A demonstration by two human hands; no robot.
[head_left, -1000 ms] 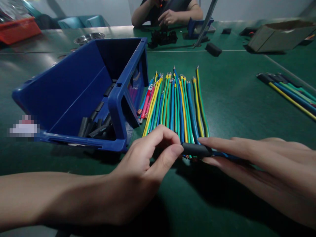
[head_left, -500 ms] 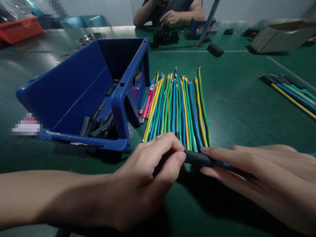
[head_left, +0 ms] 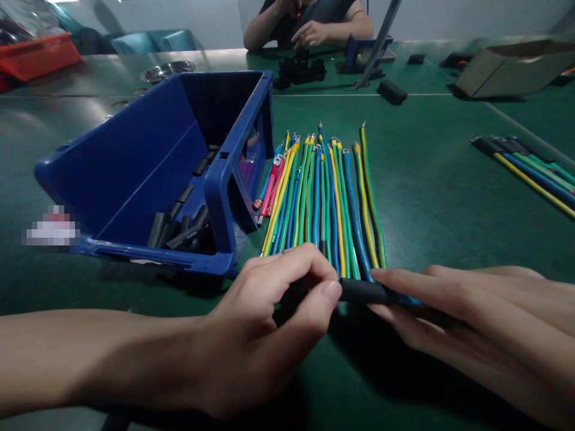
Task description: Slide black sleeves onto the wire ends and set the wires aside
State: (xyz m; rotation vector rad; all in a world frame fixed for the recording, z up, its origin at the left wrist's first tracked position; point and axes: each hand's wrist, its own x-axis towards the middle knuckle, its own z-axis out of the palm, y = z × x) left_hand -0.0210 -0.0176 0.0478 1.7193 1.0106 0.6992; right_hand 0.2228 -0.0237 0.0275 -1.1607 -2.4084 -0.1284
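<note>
Between thumb and forefinger, my left hand [head_left: 278, 323] pinches the left end of a black heat-shrink tube [head_left: 363, 291]. My right hand [head_left: 467, 317] closes on a blue cable [head_left: 409, 300] where it meets the tube's right end. The tube lies level, in line with the cable; how far the cable reaches inside is hidden. Just beyond my hands, blue, yellow and green cables [head_left: 335, 203] lie side by side, several with metal lugs at their far ends. Short red cables [head_left: 269, 191] lie at the left of the row.
A blue bin [head_left: 148, 143] with loose black tubes [head_left: 179, 230] stands to the left. Cables with black sleeved ends [head_left: 534, 164] lie at the right. Across the green table [head_left: 431, 197], a person's hand [head_left: 309, 35] is near black parts; a carton [head_left: 512, 69] stands far right.
The black tube and my fingertips have shifted very slightly right and down in view. Both grips look the same.
</note>
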